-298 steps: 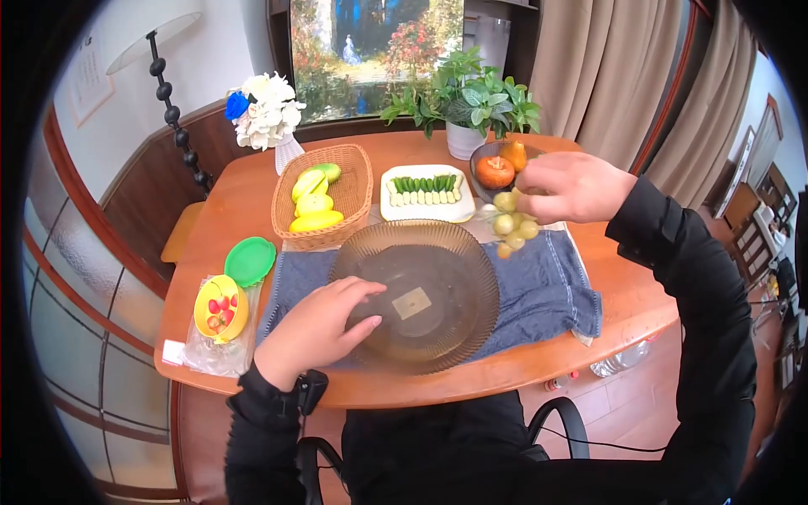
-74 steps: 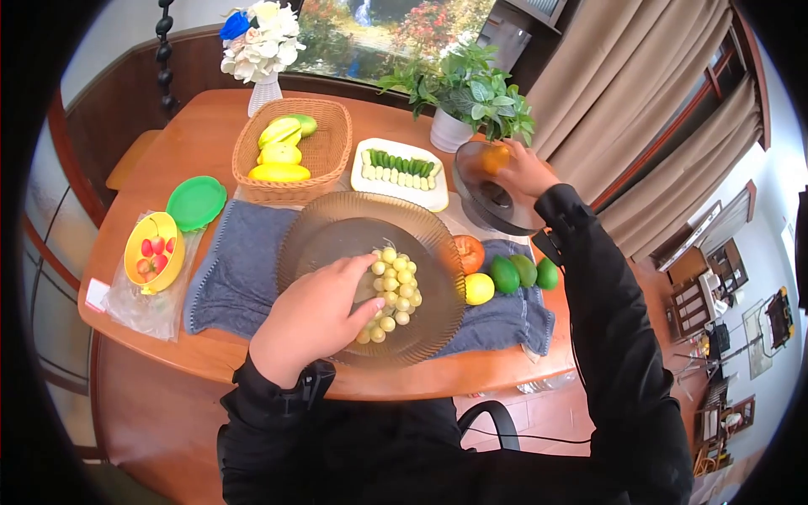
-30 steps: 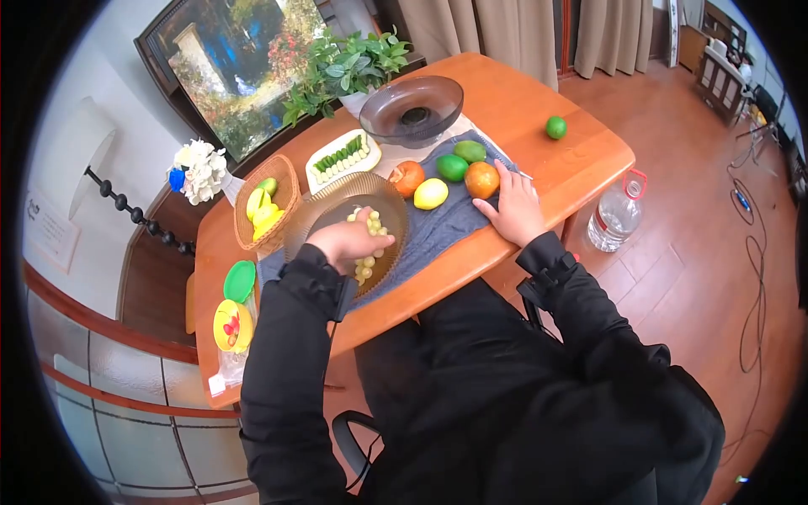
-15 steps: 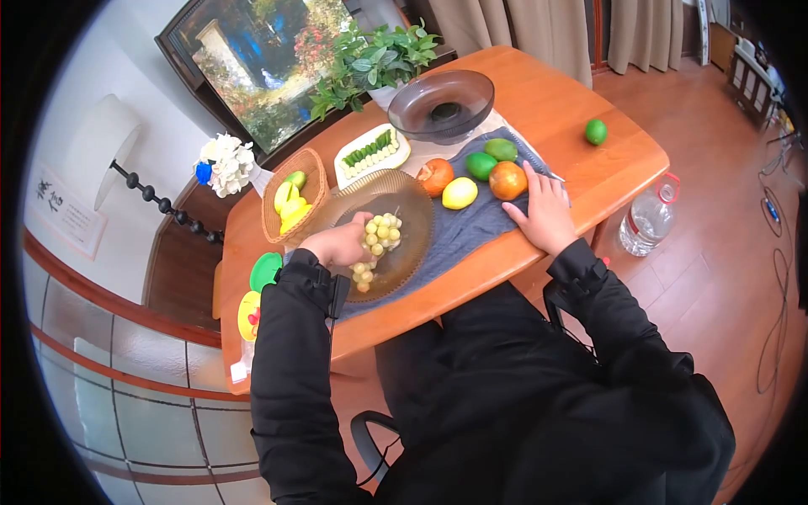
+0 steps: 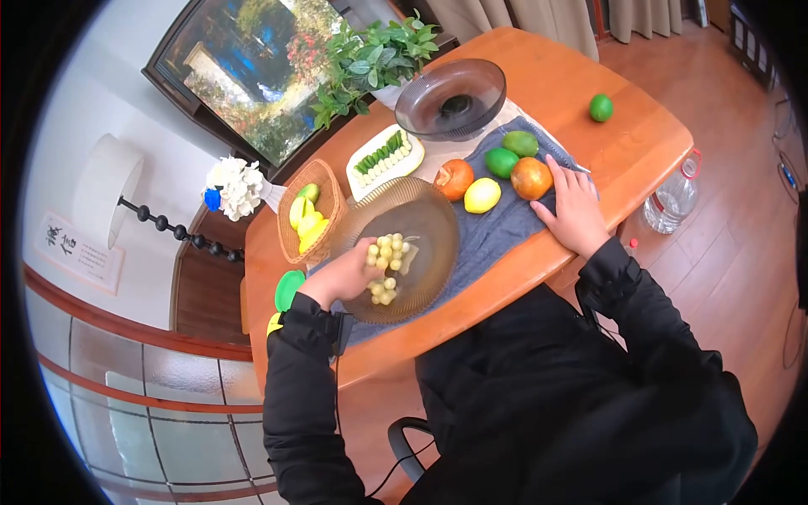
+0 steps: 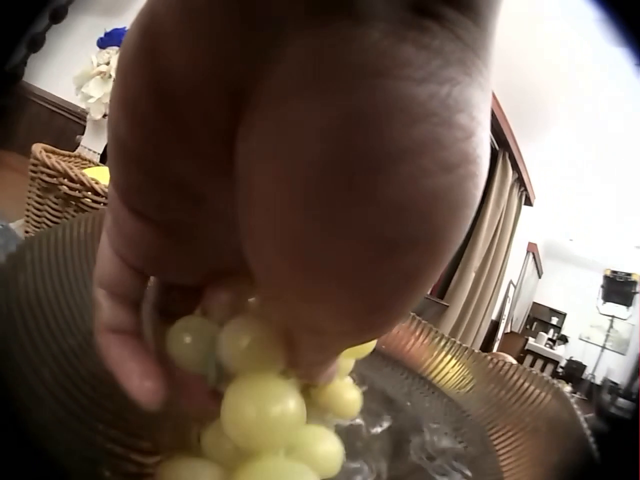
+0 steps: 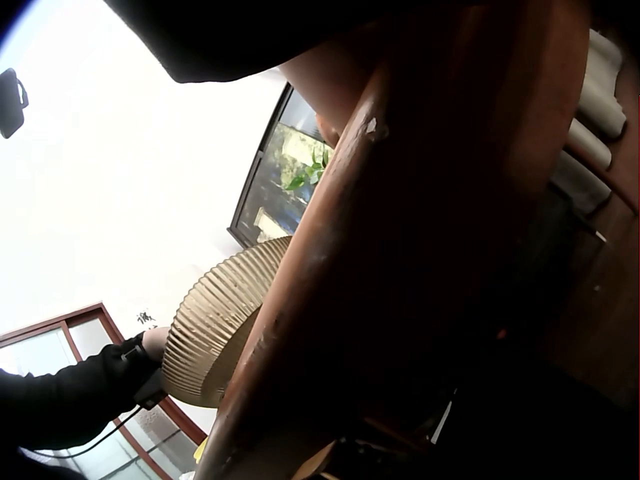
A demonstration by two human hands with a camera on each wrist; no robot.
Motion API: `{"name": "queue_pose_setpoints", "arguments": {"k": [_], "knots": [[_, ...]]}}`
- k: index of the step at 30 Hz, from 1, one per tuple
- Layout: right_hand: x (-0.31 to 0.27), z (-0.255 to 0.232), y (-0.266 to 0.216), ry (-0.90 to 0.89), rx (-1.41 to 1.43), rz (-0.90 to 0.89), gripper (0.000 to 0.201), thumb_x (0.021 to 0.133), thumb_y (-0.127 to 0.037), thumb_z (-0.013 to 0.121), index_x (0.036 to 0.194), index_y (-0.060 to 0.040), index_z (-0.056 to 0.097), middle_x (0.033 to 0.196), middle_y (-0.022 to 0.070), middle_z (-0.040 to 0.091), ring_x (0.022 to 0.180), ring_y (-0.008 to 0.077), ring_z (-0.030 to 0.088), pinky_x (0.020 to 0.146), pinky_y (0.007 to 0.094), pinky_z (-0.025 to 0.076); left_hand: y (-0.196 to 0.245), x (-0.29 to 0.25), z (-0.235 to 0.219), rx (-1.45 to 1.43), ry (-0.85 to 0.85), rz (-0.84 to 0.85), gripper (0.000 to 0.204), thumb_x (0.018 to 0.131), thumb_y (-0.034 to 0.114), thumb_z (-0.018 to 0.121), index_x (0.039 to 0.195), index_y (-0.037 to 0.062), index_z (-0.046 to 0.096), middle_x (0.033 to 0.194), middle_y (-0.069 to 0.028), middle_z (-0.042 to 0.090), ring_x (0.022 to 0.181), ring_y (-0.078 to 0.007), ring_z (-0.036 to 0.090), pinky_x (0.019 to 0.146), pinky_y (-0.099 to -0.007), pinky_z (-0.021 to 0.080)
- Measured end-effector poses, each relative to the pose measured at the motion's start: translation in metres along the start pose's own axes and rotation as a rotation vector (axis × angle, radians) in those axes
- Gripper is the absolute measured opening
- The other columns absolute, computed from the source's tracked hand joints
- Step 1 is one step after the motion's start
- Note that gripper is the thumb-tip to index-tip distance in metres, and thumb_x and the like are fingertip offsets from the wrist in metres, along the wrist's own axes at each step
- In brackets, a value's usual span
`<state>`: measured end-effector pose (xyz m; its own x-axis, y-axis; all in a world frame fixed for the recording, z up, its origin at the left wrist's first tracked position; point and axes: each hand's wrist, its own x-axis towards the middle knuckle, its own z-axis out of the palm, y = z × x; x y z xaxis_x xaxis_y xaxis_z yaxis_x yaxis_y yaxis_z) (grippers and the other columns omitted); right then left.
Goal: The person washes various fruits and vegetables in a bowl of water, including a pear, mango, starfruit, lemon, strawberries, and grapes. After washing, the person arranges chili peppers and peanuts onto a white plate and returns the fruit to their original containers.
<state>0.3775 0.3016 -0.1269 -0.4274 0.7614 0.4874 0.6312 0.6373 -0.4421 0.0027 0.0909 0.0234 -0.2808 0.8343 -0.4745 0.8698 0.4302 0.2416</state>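
Observation:
In the head view my left hand [image 5: 343, 273] grips a bunch of pale green grapes [image 5: 389, 252] over the ribbed amber bowl [image 5: 442, 261]. The left wrist view shows fingers and thumb [image 6: 300, 180] curled about the grapes [image 6: 262, 412], hiding part of them. My right hand [image 5: 576, 210] lies with fairly straight fingers on the blue cloth [image 5: 505, 225] by the table edge, its fingertips beside an orange fruit [image 5: 532, 178]; contact is unclear. A yellow lemon [image 5: 482, 195], a reddish-orange fruit [image 5: 454, 179] and two green fruits [image 5: 502, 162] lie on the cloth nearby.
Behind the cloth stands a dark glass bowl [image 5: 412, 105]. A white plate [image 5: 368, 188] of small green and white pieces and a wicker basket [image 5: 335, 198] of yellow and green fruit stand farther left. One green fruit [image 5: 601, 108] lies at the table's right.
Grapes passed from my right hand to the amber bowl and my left hand. Several fruits now lie right of it; the dark bowl is emptied. Over the last half second the grapes shift slightly.

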Motion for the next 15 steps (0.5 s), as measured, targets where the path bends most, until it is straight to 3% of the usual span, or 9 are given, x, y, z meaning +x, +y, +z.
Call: {"name": "queue_pose_setpoints", "arguments": {"k": [2, 3, 6, 7, 10, 11, 13, 15], "knots": [[0.000, 0.000, 0.001, -0.007, -0.001, 0.001, 0.090, 0.096, -0.039, 0.082, 0.168, -0.0036, 0.041, 0.145, 0.0189, 0.061, 0.133, 0.0384, 0.056, 0.117, 0.0522, 0.043, -0.009, -0.006, 0.002, 0.146, 0.101, 0.116, 0.083, 0.104, 0.028, 0.078, 0.171, 0.0090, 0.033, 0.152, -0.0272, 0.062, 0.141, -0.0373, 0.063, 0.114, -0.0427, 0.052], [-0.001, 0.000, 0.001, 0.003, -0.001, 0.003, 0.090, 0.096, -0.038, 0.082, 0.168, -0.0038, 0.040, 0.145, 0.0190, 0.062, 0.133, 0.0388, 0.056, 0.118, 0.0524, 0.043, -0.008, -0.011, 0.004, 0.117, 0.098, 0.109, 0.095, 0.101, 0.025, 0.082, 0.174, 0.0060, 0.025, 0.163, -0.0289, 0.051, 0.149, -0.0382, 0.055, 0.120, -0.0424, 0.048], [0.000, 0.001, 0.003, -0.005, 0.009, 0.013, 0.091, 0.096, -0.035, 0.083, 0.169, -0.0047, 0.039, 0.148, 0.0203, 0.060, 0.136, 0.0399, 0.055, 0.119, 0.0526, 0.042, -0.001, -0.042, 0.015, -0.114, 0.097, 0.203, 0.096, 0.100, 0.025, 0.084, 0.174, 0.0061, 0.026, 0.167, -0.0288, 0.046, 0.152, -0.0383, 0.052, 0.124, -0.0427, 0.044], [-0.001, 0.002, 0.003, -0.016, 0.021, 0.035, 0.091, 0.095, -0.034, 0.083, 0.169, -0.0053, 0.039, 0.151, 0.0215, 0.058, 0.138, 0.0407, 0.054, 0.120, 0.0526, 0.042, 0.005, -0.054, 0.020, -0.126, 0.116, 0.220, 0.090, 0.100, 0.029, 0.083, 0.169, -0.0007, 0.033, 0.163, -0.0306, 0.048, 0.150, -0.0455, 0.051, 0.126, -0.0436, 0.042], [-0.003, 0.003, 0.000, 0.063, 0.035, 0.042, 0.092, 0.094, -0.031, 0.085, 0.169, -0.0063, 0.039, 0.157, 0.0243, 0.052, 0.144, 0.0431, 0.050, 0.123, 0.0524, 0.040, -0.004, -0.073, 0.041, -0.074, 0.205, 0.329, 0.081, 0.102, 0.026, 0.081, 0.167, 0.0018, 0.041, 0.164, -0.0283, 0.049, 0.150, -0.0440, 0.052, 0.125, -0.0445, 0.043], [-0.002, -0.001, -0.004, 0.057, 0.020, 0.032, 0.092, 0.094, -0.031, 0.085, 0.169, -0.0063, 0.039, 0.157, 0.0243, 0.052, 0.144, 0.0431, 0.050, 0.123, 0.0524, 0.040, 0.001, -0.077, 0.046, -0.167, 0.275, 0.305, 0.068, 0.102, 0.024, 0.080, 0.160, 0.0020, 0.051, 0.160, -0.0262, 0.054, 0.147, -0.0446, 0.055, 0.124, -0.0456, 0.044], [0.005, -0.011, -0.020, 0.055, 0.023, -0.025, 0.091, 0.093, -0.025, 0.085, 0.169, -0.0045, 0.037, 0.161, 0.0262, 0.047, 0.147, 0.0452, 0.048, 0.125, 0.0509, 0.038, 0.003, -0.079, 0.053, -0.199, 0.330, 0.286, 0.065, 0.102, 0.020, 0.079, 0.159, 0.0032, 0.053, 0.160, -0.0247, 0.055, 0.148, -0.0429, 0.055, 0.124, -0.0450, 0.043], [0.031, -0.033, -0.058, 0.011, 0.135, -0.263, 0.082, 0.093, -0.023, 0.085, 0.163, -0.0056, 0.045, 0.158, 0.0229, 0.052, 0.144, 0.0446, 0.051, 0.123, 0.0512, 0.041, 0.010, -0.078, 0.060, -0.208, 0.434, 0.244, 0.048, 0.105, 0.015, 0.073, 0.151, 0.0033, 0.061, 0.156, -0.0242, 0.061, 0.146, -0.0430, 0.057, 0.123, -0.0460, 0.044]]}}
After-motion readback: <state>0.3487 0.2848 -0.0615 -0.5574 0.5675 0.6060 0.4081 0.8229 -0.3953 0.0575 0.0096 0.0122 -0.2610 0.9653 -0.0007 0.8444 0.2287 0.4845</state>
